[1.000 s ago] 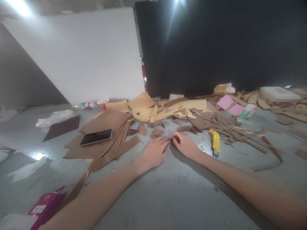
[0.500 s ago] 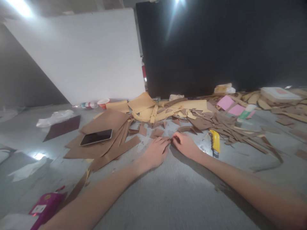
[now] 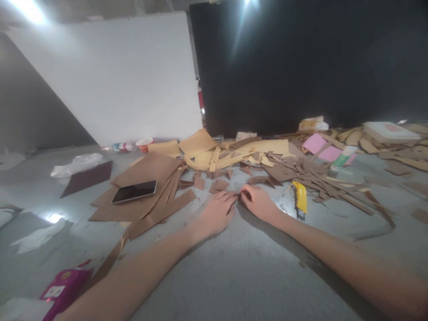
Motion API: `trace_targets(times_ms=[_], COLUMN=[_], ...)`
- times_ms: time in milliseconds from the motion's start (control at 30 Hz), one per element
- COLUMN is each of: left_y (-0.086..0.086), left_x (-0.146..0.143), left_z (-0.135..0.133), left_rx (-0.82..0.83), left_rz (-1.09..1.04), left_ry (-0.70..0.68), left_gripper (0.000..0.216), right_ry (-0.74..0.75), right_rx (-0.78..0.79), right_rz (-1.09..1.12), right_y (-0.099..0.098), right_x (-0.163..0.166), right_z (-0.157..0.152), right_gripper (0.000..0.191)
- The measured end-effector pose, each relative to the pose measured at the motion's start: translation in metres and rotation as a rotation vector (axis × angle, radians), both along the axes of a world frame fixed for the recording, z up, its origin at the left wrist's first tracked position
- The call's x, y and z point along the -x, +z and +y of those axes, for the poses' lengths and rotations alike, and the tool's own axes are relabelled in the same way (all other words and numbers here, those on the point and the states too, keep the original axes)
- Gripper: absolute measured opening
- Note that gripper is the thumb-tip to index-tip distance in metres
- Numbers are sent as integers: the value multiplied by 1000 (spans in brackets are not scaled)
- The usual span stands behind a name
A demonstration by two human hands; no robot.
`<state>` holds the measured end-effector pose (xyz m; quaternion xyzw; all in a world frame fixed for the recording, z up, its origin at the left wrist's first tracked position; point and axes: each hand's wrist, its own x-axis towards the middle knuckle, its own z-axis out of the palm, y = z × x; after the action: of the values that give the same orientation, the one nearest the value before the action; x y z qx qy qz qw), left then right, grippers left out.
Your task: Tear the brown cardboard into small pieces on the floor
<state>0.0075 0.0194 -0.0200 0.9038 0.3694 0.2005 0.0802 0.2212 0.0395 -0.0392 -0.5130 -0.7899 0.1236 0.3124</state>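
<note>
My left hand (image 3: 217,210) and my right hand (image 3: 258,201) rest low on the grey floor (image 3: 234,276), fingertips meeting. Together they pinch a small brown cardboard scrap (image 3: 239,194) between them; most of it is hidden by the fingers. Small brown cardboard pieces (image 3: 219,183) lie just beyond the fingers. A yellow utility knife (image 3: 300,197) lies on the floor right beside my right hand.
A black phone (image 3: 134,191) lies on a stack of brown cardboard sheets (image 3: 147,171) at the left. Cardboard strips (image 3: 321,180), pink paper (image 3: 317,146) and a glue bottle (image 3: 341,159) spread to the right. A magenta box (image 3: 63,290) sits near left. White and black boards stand behind.
</note>
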Motion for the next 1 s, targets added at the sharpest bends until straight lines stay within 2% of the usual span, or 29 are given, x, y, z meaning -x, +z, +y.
trace_targets(times_ms=[300,500,667,1000], left_y=[-3,1,-1,0], left_x=[1,0,0,0], left_z=[1,0,1,0], left_rx=[-19,-12,-14,16], left_rz=[-5,1,-7,-32], left_ry=[-13,-12,-16,2], left_gripper=[38,35,32,35], right_ry=[-4,-9,17,54], right_rx=[-16,-19,-41,-45], right_rz=[-13,-3,-44,-90], right_y=[-1,5,9,5], right_x=[1,4,6,5], right_z=[1,-4,-8,-8], right_gripper=[13,4,8,5])
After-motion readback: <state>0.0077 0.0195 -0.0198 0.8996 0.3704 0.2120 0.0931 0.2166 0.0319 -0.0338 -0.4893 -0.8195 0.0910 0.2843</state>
